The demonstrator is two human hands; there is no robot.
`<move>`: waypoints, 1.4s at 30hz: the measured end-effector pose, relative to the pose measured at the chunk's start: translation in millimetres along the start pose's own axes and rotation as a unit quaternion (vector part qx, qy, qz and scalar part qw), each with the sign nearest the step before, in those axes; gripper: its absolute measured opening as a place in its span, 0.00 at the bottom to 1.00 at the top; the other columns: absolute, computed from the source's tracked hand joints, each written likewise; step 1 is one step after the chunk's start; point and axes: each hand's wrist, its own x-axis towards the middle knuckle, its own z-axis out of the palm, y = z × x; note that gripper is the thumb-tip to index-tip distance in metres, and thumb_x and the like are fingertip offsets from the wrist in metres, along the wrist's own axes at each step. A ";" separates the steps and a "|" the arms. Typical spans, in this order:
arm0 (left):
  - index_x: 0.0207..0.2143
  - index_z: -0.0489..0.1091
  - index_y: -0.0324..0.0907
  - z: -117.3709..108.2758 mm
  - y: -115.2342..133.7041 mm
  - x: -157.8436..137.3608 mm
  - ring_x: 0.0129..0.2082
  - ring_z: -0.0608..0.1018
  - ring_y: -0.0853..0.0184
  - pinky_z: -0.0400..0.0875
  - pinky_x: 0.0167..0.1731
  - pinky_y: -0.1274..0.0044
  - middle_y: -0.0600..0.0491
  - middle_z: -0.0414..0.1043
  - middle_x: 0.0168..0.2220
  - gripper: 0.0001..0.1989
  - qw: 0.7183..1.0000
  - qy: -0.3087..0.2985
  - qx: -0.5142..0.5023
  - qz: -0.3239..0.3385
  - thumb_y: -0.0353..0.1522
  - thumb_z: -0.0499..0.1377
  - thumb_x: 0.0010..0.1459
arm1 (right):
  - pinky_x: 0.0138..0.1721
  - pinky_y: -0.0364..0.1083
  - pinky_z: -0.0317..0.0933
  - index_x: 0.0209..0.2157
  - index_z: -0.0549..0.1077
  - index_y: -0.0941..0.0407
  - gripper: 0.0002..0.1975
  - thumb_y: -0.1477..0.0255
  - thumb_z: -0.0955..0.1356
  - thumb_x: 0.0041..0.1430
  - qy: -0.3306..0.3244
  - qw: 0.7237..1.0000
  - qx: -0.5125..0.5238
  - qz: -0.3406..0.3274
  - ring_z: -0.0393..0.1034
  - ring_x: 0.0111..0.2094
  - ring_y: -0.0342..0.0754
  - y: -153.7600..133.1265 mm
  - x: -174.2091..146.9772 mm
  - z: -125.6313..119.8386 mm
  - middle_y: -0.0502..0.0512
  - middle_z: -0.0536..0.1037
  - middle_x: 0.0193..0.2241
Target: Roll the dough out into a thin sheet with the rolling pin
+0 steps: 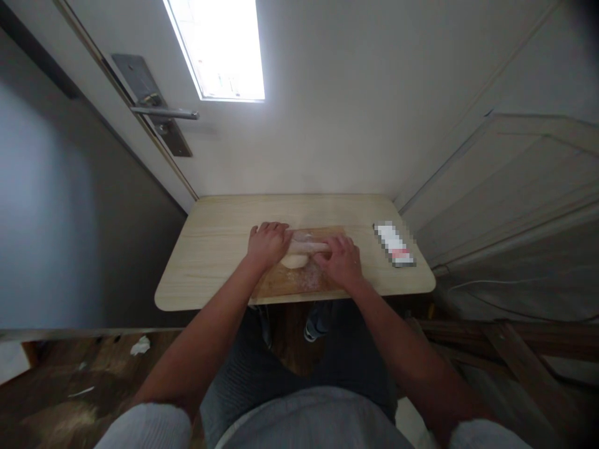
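A pale, floury rolling pin (309, 247) lies crosswise over a flattened piece of dough (294, 261). My left hand (270, 242) is closed over the pin's left end, hiding that end. At the right end my right hand (340, 259) grips the pin, with fingers curled over the top and thumb on the near side. Under the dough is a brown wooden board (276, 285), dusted with white flour at its front right. The dough shows mostly on the near side of the pin; its far part is covered.
The board rests on a small light wood table (206, 255) with rounded corners. A flat phone-like thing (395, 244), pixelated, lies on the right side. Behind the table stands a white door (327, 137) with a metal handle (168, 113). Wooden beams (515, 349) are at lower right.
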 end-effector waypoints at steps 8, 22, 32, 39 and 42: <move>0.57 0.71 0.44 13.7 0.9 -4.6 0.56 0.72 0.51 0.61 0.55 0.60 0.44 0.75 0.55 0.24 1.000 0.009 -0.004 -0.009 0.41 0.42 0.72 | 0.45 0.53 0.56 0.39 0.75 0.54 0.23 0.48 0.66 0.62 0.032 0.999 -0.012 0.007 0.65 0.46 0.59 -0.6 -2.0 5.4 0.61 0.76 0.42; 0.58 0.68 0.42 0.3 6.9 -5.1 0.59 0.70 0.52 0.60 0.58 0.60 0.42 0.71 0.59 0.20 0.999 0.019 -0.020 -0.020 0.39 0.48 0.70 | 0.44 0.52 0.55 0.40 0.73 0.57 0.27 0.46 0.62 0.66 0.016 0.999 -0.029 0.029 0.66 0.46 0.58 -0.3 2.2 2.4 0.63 0.76 0.41; 0.55 0.71 0.45 2.6 10.2 -13.7 0.56 0.72 0.54 0.63 0.55 0.61 0.45 0.74 0.55 0.18 0.999 0.029 0.029 0.002 0.37 0.47 0.70 | 0.40 0.49 0.52 0.38 0.74 0.56 0.26 0.47 0.61 0.67 0.025 0.998 -0.039 0.043 0.66 0.44 0.56 -5.5 -8.5 -0.4 0.60 0.77 0.40; 0.56 0.71 0.44 11.8 8.2 -16.2 0.54 0.73 0.53 0.64 0.54 0.62 0.46 0.75 0.53 0.20 0.999 0.022 0.031 0.016 0.37 0.45 0.71 | 0.39 0.50 0.50 0.37 0.75 0.56 0.25 0.48 0.62 0.67 0.018 0.997 -0.065 0.049 0.66 0.44 0.56 -7.1 -16.4 2.7 0.61 0.77 0.40; 0.57 0.70 0.44 14.3 8.6 -18.5 0.54 0.72 0.54 0.63 0.55 0.62 0.46 0.75 0.54 0.20 0.999 0.020 0.022 0.014 0.37 0.44 0.72 | 0.40 0.50 0.50 0.36 0.74 0.56 0.25 0.48 0.62 0.67 0.020 0.996 -0.073 0.036 0.65 0.43 0.56 -5.4 -16.6 2.5 0.61 0.77 0.39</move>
